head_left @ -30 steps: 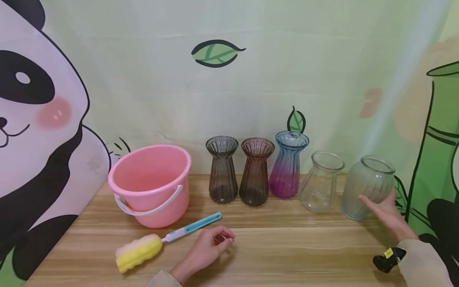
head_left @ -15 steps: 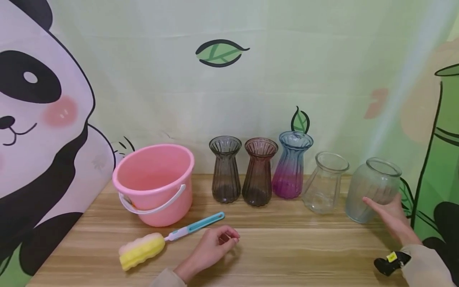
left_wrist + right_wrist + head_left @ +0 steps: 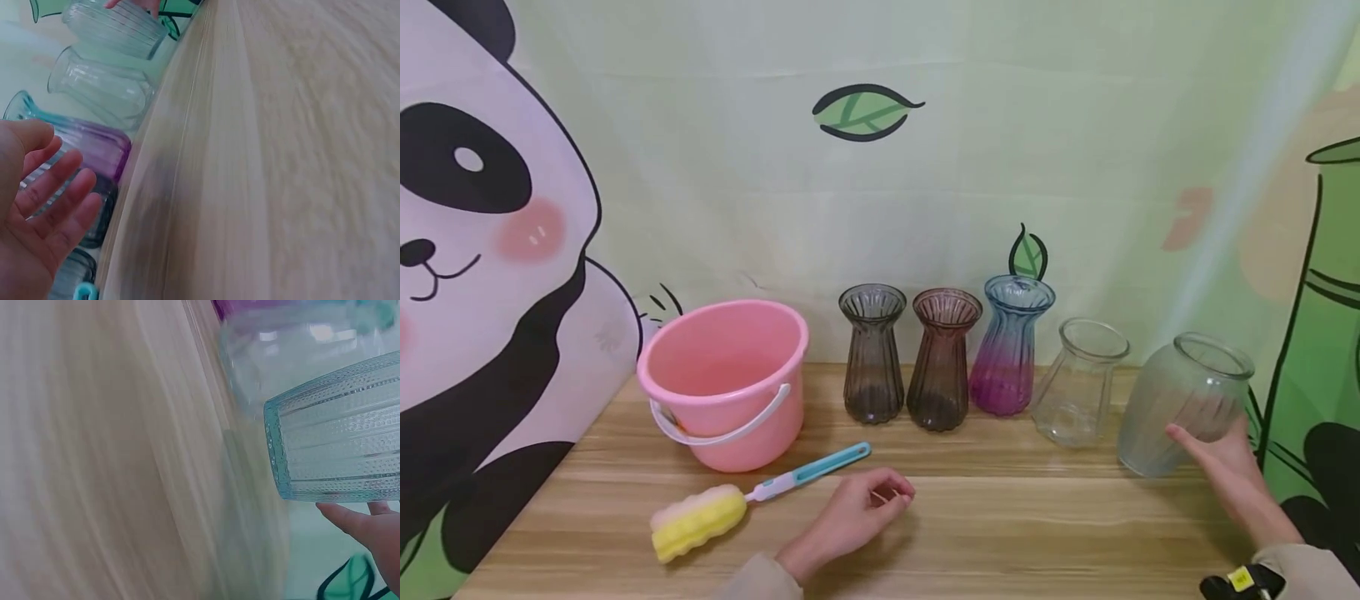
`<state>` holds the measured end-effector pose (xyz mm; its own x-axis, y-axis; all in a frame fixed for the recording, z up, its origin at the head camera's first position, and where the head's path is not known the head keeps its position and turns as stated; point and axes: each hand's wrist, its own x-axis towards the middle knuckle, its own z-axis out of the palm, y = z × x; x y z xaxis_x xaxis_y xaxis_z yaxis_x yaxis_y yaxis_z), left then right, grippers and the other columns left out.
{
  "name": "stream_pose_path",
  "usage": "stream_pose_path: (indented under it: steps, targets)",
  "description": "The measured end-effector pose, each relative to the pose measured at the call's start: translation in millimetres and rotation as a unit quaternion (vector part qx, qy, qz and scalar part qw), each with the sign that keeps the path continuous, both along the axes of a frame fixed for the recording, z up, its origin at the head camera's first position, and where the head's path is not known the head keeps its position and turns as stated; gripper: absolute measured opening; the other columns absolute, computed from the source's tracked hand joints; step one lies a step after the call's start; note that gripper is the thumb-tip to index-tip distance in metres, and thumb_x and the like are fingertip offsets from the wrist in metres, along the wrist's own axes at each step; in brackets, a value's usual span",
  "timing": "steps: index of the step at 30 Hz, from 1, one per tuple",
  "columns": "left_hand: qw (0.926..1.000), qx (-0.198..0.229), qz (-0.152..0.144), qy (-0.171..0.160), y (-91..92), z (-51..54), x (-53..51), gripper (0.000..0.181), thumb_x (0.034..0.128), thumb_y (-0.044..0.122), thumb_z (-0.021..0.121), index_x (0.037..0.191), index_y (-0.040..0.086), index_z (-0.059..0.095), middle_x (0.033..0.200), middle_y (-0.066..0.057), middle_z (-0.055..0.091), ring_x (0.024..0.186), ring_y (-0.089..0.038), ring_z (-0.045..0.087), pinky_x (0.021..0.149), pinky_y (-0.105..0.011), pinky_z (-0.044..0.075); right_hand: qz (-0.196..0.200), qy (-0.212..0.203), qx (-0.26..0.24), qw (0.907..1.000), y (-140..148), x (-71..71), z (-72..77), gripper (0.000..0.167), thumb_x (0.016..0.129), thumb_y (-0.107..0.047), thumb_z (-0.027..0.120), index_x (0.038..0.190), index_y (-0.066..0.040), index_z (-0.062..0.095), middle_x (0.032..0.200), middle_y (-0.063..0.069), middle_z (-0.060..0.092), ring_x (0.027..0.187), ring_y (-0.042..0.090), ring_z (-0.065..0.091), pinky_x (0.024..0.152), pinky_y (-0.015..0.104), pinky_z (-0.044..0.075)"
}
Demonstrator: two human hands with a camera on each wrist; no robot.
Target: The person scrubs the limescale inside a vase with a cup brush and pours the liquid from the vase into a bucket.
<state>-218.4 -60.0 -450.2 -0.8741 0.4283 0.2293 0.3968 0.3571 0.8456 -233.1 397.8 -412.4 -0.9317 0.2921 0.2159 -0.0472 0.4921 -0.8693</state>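
Note:
My right hand (image 3: 1225, 471) grips a clear ribbed glass vase (image 3: 1165, 417) at the right, thumb on its near side. The vase leans to the right. In the right wrist view the textured vase (image 3: 337, 437) has its base facing the wooden tabletop, seemingly a little off it; fingers of the right hand (image 3: 375, 531) lie along its side, the rest cut off by the frame. Over the front middle of the table my left hand (image 3: 857, 512) holds nothing, its fingers loosely bent; the left wrist view shows the same hand (image 3: 37, 219) with an empty palm.
Left of the held vase stand a clear flared vase (image 3: 1071, 396), a blue-and-purple vase (image 3: 1006, 358), a brown vase (image 3: 938, 375) and a grey vase (image 3: 872, 371). A pink bucket (image 3: 745, 433) and a yellow sponge bottle brush (image 3: 700, 521) are at the left.
The right hand has tilted the ribbed vase to the right and brought it slightly nearer to me. The left hand has drifted a little to the right, still empty.

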Motion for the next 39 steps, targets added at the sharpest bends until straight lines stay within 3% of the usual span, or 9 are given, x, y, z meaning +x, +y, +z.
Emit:
stream_pose_path:
  steps: [3,5,8,10,19,27,30,37,39]
  targets:
    - [0.9997,0.016,-0.019,-0.007,7.9,2.0,-0.1,0.014,0.0862,0.01,0.061,0.099,0.005,0.065,0.093,-0.006,0.067,0.086,-0.016,0.062,0.071,-0.022,0.05,0.029,-0.012,0.016,0.9994,-9,11.6,7.1,0.09,0.091,-0.028,0.056,0.143,-0.007,-0.014,0.141,0.038,0.01,0.129,0.05,0.013,0.104,0.063,0.011]
    - [0.999,0.031,-0.033,-0.007,14.2,3.5,-0.2,0.017,0.0859,0.009,0.061,0.102,0.005,0.064,0.099,-0.009,0.066,0.09,-0.021,0.063,0.073,-0.023,0.051,0.05,-0.005,0.037,0.998,-17,18.1,10.8,0.088,0.091,-0.025,0.056,0.144,-0.008,-0.013,0.139,0.036,0.016,0.128,0.043,0.024,0.106,0.049,0.023]
    - [0.9974,0.05,-0.051,-0.003,25.2,7.0,0.2,0.024,0.0852,0.01,0.063,0.108,0.006,0.061,0.108,-0.012,0.064,0.097,-0.027,0.062,0.077,-0.028,0.052,0.079,0.027,0.053,0.9951,-33,25.3,15.2,0.081,0.089,-0.017,0.059,0.145,-0.012,0.0,0.13,0.016,0.033,0.114,0.011,0.04,0.091,0.018,0.036]
    - [0.9968,0.055,-0.058,-0.001,33.2,9.8,1.0,0.03,0.0848,0.013,0.064,0.114,0.008,0.058,0.113,-0.011,0.062,0.101,-0.028,0.06,0.081,-0.031,0.051,0.099,0.038,0.061,0.9925,-45,28.8,17.7,0.078,0.088,-0.013,0.06,0.144,-0.012,0.005,0.126,0.01,0.034,0.101,-0.008,0.035,0.075,0.006,0.034]
    - [0.9939,0.052,-0.084,0.048,69.9,26.1,3.1,0.063,0.0832,0.024,0.067,0.138,0.015,0.037,0.137,-0.007,0.046,0.122,-0.023,0.048,0.093,-0.029,0.045,0.196,-0.002,0.041,0.9797,-108,38.0,27.8,0.083,0.083,-0.009,0.065,0.14,0.002,0.006,0.132,0.032,0.032,0.118,0.046,0.038,0.079,0.013,0.039]
    - [0.9932,0.086,-0.074,0.028,73.6,30.8,4.7,0.084,0.0778,0.024,0.073,0.144,0.025,0.022,0.14,-0.008,0.041,0.122,-0.027,0.048,0.089,-0.034,0.048,0.329,0.032,-0.022,0.9435,-158,35.6,16.6,0.088,0.079,-0.013,0.071,0.141,-0.004,0.01,0.135,0.028,0.033,0.119,0.048,0.039,0.091,0.039,0.044]
    - [0.9921,0.11,-0.06,0.006,64.2,28.9,4.7,0.081,0.0764,0.022,0.074,0.142,0.028,0.026,0.133,-0.008,0.048,0.115,-0.028,0.053,0.084,-0.032,0.051,0.359,0.035,-0.04,0.9318,-173,32.8,10.9,0.087,0.078,-0.014,0.072,0.141,-0.004,0.013,0.135,0.026,0.035,0.118,0.044,0.042,0.091,0.038,0.044]
    - [0.9901,0.133,-0.043,-0.016,31.8,27.4,4.4,0.078,0.0739,0.016,0.076,0.138,0.028,0.034,0.131,-0.01,0.05,0.111,-0.03,0.056,0.078,-0.028,0.052,0.369,0.029,-0.056,0.9274,-205,25.7,0.8,0.089,0.073,-0.009,0.076,0.14,-0.002,0.017,0.129,0.025,0.044,0.112,0.022,0.051,0.091,0.024,0.042]
    - [0.9904,0.131,-0.041,-0.02,22.2,31.4,7.0,0.078,0.0743,0.014,0.076,0.139,0.025,0.033,0.131,-0.011,0.049,0.11,-0.031,0.056,0.077,-0.027,0.052,0.379,0.021,-0.068,0.9228,-214,23.4,-0.5,0.093,0.073,-0.01,0.076,0.141,-0.004,0.014,0.131,0.025,0.042,0.114,0.026,0.049,0.092,0.024,0.042]
